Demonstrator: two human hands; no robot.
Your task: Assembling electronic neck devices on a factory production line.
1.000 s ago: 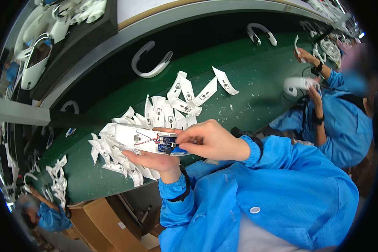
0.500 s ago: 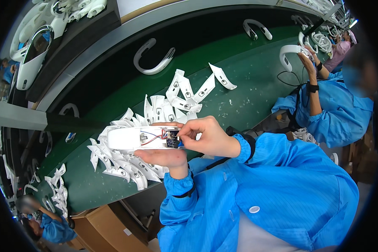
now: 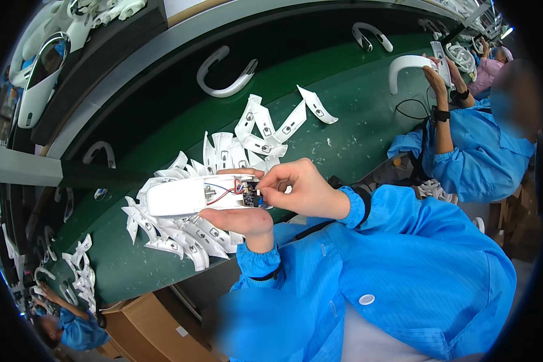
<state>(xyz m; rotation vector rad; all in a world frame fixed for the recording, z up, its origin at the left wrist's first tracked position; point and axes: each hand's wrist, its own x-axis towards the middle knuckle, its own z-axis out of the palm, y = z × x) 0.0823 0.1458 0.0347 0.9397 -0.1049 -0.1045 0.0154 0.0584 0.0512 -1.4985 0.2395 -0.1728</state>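
Note:
My left hand (image 3: 242, 223) is wrapped round a long white plastic housing (image 3: 178, 196), its palm below and fingers showing along the far side. At the housing's right end is an uncovered compartment with a small dark circuit board (image 3: 251, 196), joined by red and blue wires (image 3: 225, 192). My right hand (image 3: 301, 188) pinches the board's right edge between thumb and fingers; the exact contact is partly hidden. Beneath and around the housing lies a pile of curved white cover pieces (image 3: 193, 238) with dark printed marks.
A green conveyor belt (image 3: 344, 136) runs across the bench. White U-shaped devices (image 3: 223, 90) lie along its far side. To the right, a co-worker in blue (image 3: 470, 163) holds a white curved device (image 3: 404, 66). A cardboard box (image 3: 151, 326) stands below the near edge.
The circuit board looks more tilted and narrower than before, with my right fingers at its edge. My left hand and the housing have shifted slightly. The co-worker's device has turned.

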